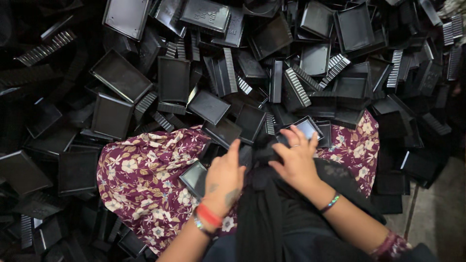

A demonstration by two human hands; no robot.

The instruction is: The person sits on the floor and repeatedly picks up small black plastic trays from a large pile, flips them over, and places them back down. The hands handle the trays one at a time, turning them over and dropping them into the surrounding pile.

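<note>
Fingers of the right hand [295, 157] are clamped on a black tray [305, 128]; left hand [224, 177] fingers curl together. Nearby heaped trays [213, 77] could be dislodged.

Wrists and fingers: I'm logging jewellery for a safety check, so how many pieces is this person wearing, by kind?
Red band: 1
Shiny bangles: 2
Ring: 1
Total: 4
</note>
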